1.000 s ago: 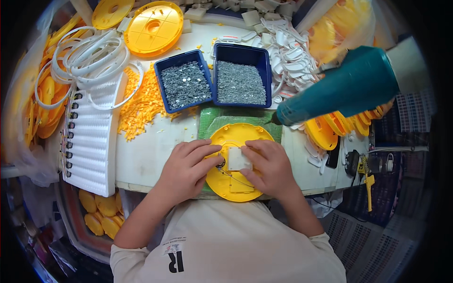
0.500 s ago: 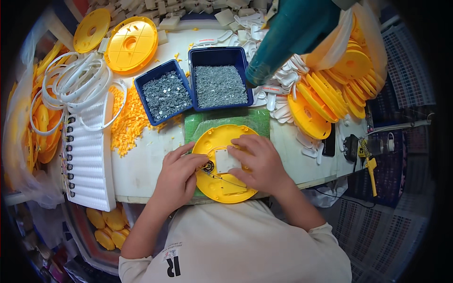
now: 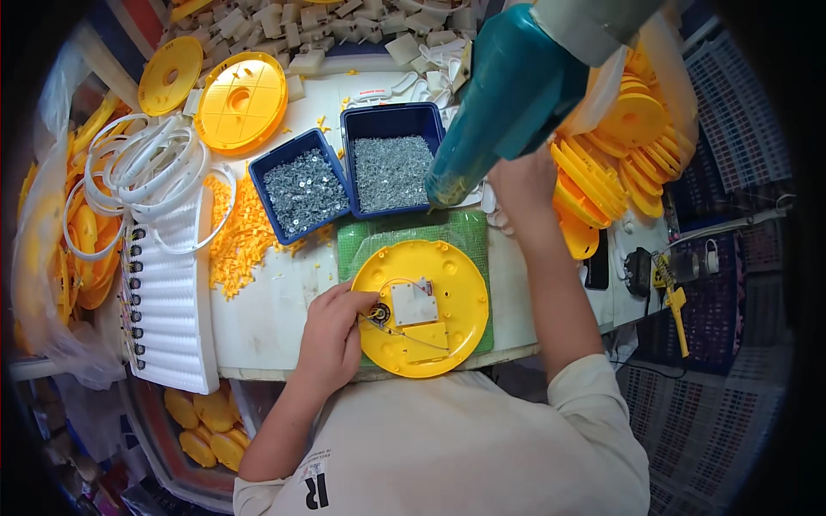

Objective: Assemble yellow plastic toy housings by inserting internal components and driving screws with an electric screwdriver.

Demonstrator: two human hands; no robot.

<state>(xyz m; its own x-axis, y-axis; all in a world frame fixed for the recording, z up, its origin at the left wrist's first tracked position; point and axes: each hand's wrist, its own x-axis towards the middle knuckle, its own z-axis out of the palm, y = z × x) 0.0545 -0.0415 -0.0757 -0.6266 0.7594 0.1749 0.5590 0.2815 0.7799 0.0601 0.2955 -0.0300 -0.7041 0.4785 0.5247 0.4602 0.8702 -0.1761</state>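
Left hand [image 3: 331,331] gripping smooth, round yellow plastic disc [image 3: 463,297]; right hand [image 3: 523,185] part-hidden, grip unclear.

The left hand [image 3: 329,335] bends inward, fingers [image 3: 360,301] together; the right hand [image 3: 520,185], partly hidden, ends an outstretched arm [image 3: 557,288].

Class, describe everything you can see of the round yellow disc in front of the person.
The yellow disc, seemingly plastic, has small bumps near its rim. It lies flat on a green mat. It carries a white box, a yellow block, a black round part and thin wires. The left hand touches its left edge.
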